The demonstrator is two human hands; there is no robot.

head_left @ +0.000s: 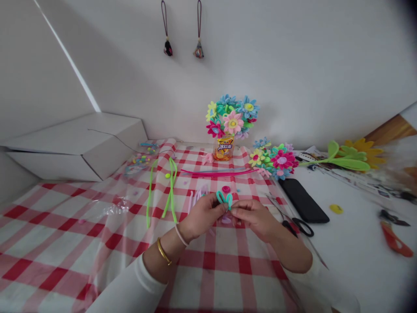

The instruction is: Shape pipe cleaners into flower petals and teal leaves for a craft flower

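Note:
My left hand and my right hand meet above the red-and-white checked cloth. Together they pinch a teal pipe cleaner bent into two small loops that stick up between the fingertips. Just beyond the loops lies a small pink coiled disc. Green pipe cleaners lie to the left of my hands, pale pink ones close by, and long pink stems run across farther back.
A can holding pipe-cleaner flowers stands at the back; more flowers lie to its right. Black scissors and a black case rest right of my hands. A white box sits back left, orange-handled pliers far right.

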